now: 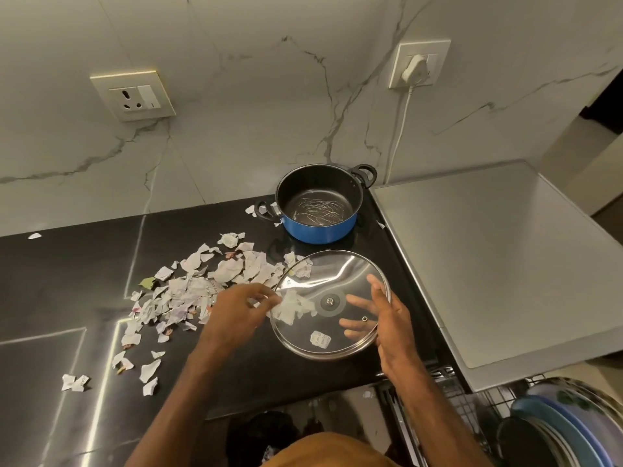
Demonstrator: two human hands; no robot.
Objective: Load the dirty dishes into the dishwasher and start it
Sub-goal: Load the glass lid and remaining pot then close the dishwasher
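A round glass lid (323,271) with a metal rim is held upside down over the black counter (67,281). My right hand (391,318) grips its right rim, fingers showing through the glass underneath. My left hand (242,308) is at the lid's left edge, fingers pinching torn paper scraps (290,308) that lie inside the lid. One more scrap (320,338) sticks near the lid's front. A blue pot (320,227) with black handles stands empty behind the lid. The dishwasher rack (472,399) at bottom right holds several plates (559,429).
Many torn paper pieces (188,291) are strewn over the counter left of the lid. A grey appliance top (488,264) lies to the right. The marble wall carries a socket (133,96) and a plugged charger (416,67) with a white cable.
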